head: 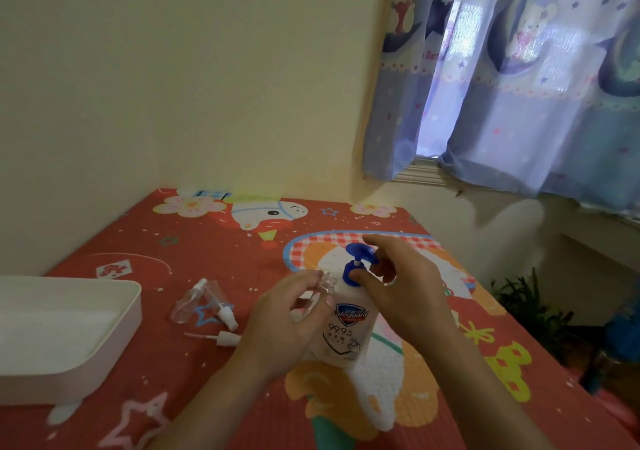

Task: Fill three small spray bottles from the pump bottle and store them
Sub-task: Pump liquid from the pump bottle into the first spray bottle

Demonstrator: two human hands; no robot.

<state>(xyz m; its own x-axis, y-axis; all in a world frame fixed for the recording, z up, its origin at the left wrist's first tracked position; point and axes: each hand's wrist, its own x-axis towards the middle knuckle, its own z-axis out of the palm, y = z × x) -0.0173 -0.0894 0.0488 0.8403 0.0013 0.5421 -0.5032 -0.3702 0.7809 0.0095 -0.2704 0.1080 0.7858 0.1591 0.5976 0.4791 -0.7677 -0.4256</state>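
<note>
A white pump bottle point(346, 331) with a blue pump head point(360, 253) stands on the red patterned table. My right hand point(405, 286) wraps the pump head and neck from the right. My left hand point(291, 314) holds a small clear spray bottle point(323, 285) with no cap on, its mouth close to the pump's spout. Two more small clear spray bottles point(201, 302) lie on their sides to the left, white sprayers fitted. A loose white sprayer top point(216, 338) with its thin tube lies just in front of them.
A white rectangular tray point(79, 352) sits at the table's left edge. The cream wall borders the table behind and to the left. A blue cartoon curtain point(519, 85) hangs at the right, with a green plant point(526, 297) on the floor below it.
</note>
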